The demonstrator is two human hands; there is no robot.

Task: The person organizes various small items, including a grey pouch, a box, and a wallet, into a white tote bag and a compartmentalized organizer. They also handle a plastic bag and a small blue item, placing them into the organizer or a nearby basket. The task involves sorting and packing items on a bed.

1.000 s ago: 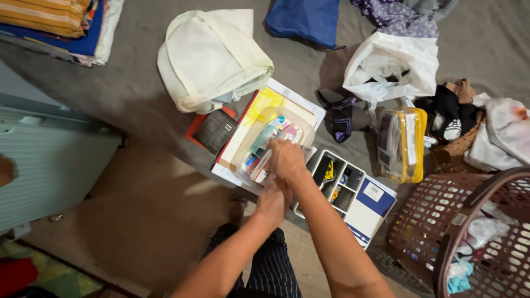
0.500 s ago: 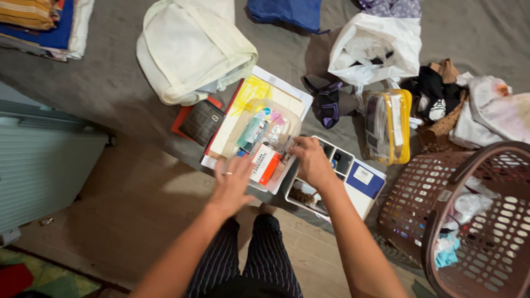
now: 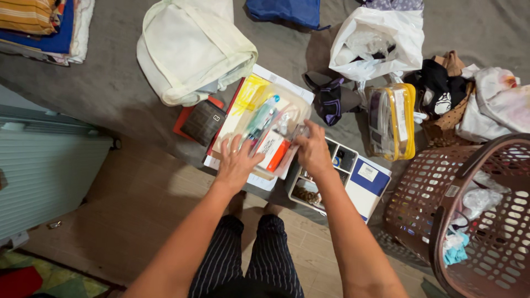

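Both forearms extend toward twelve o'clock. Left hand [image 3: 236, 164] lies palm down, fingers spread flat. Right hand [image 3: 313, 149], at its three o'clock, has fingers curled in a pinch.

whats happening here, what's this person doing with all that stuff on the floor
A person leans over a grey floor mat strewn with bags and clothes. Both hands are on a clear plastic zip pouch filled with small toiletries: the left hand presses flat on its near end, and the right hand grips its right edge with the fingers. The pouch lies on a white and yellow folder, next to an open compartment box. A brown plastic laundry basket stands at right.
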